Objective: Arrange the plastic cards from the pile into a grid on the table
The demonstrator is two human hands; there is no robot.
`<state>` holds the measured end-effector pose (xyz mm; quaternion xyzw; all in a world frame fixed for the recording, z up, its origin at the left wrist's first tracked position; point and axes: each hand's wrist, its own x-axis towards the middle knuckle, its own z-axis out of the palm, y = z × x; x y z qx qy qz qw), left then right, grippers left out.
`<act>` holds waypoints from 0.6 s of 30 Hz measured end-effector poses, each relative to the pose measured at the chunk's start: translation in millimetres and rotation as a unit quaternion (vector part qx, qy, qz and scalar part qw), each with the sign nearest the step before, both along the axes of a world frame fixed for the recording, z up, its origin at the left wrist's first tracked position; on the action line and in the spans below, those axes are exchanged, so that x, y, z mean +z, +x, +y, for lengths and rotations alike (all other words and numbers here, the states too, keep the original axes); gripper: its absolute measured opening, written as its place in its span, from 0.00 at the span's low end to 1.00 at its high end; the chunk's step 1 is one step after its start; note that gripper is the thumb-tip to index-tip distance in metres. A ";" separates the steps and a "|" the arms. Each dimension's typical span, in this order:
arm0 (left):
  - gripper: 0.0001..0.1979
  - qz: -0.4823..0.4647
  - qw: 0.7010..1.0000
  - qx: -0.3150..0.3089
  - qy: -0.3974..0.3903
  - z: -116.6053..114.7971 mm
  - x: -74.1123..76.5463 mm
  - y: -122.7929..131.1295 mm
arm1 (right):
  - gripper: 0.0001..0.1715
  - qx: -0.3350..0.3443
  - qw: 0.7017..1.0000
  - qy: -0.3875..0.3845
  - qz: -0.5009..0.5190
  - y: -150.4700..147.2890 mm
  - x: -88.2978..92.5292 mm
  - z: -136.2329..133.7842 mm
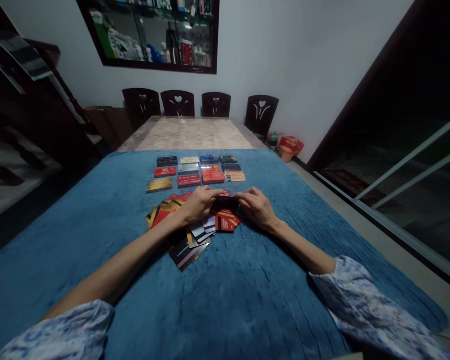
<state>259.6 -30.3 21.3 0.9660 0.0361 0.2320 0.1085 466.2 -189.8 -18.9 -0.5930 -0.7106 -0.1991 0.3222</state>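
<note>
Between my two hands is a dark card or thin stack of cards [227, 202], gripped at its ends just above a loose pile. My left hand [199, 204] closes on its left end, and the fingers of my right hand [258, 207] pinch the right end. Beneath them a spread heap of cards [225, 224] in red, gold, silver and black lies on the blue cloth; my left hand hides part of it. A black striped card [187, 251] sticks out at the near side of the heap. How many cards I hold cannot be made out.
Beyond the heap, neat card stacks stand in rows, among them a gold stack [159, 185] and a red stack [212, 174]. The blue cloth [225, 300] covers the near table; a marbled tabletop [195, 132] shows past it. Dark chairs [178, 104] line the far wall.
</note>
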 end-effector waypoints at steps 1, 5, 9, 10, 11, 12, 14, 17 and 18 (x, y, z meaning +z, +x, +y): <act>0.21 0.003 1.000 0.005 0.002 -0.4 -0.6 0.0 | 0.20 -0.005 1.000 -0.004 -0.002 -0.4 -0.5 0.2; 0.19 0.022 0.999 0.026 0.011 -1.4 -1.4 0.3 | 0.21 -0.020 1.000 -0.023 -0.007 -1.8 -2.0 -0.1; 0.22 0.047 0.998 0.041 0.020 -1.9 -1.6 0.8 | 0.21 -0.023 0.999 -0.035 -0.008 -1.0 -3.2 -0.5; 0.22 0.053 0.997 0.044 0.023 -2.2 -1.8 0.9 | 0.21 -0.024 0.999 -0.040 -0.011 -0.5 -3.8 -0.3; 0.23 0.059 0.997 0.048 0.027 -2.7 -1.9 1.0 | 0.22 -0.024 0.999 -0.044 -0.014 0.1 -4.4 0.0; 0.24 0.065 0.996 0.053 0.031 -3.3 -2.0 1.0 | 0.22 -0.023 0.998 -0.048 -0.018 0.7 -5.1 0.5; 0.25 0.074 0.994 0.062 0.042 -5.0 -2.0 0.8 | 0.24 -0.024 0.998 -0.052 -0.028 1.8 -6.7 1.9; 0.25 0.082 0.992 0.076 0.061 -7.6 -1.6 0.4 | 0.29 -0.031 0.997 -0.061 -0.044 2.4 -8.0 4.8; 0.25 0.084 0.991 0.081 0.065 -8.4 -1.5 0.4 | 0.30 -0.034 0.996 -0.066 -0.051 2.3 -8.0 5.7</act>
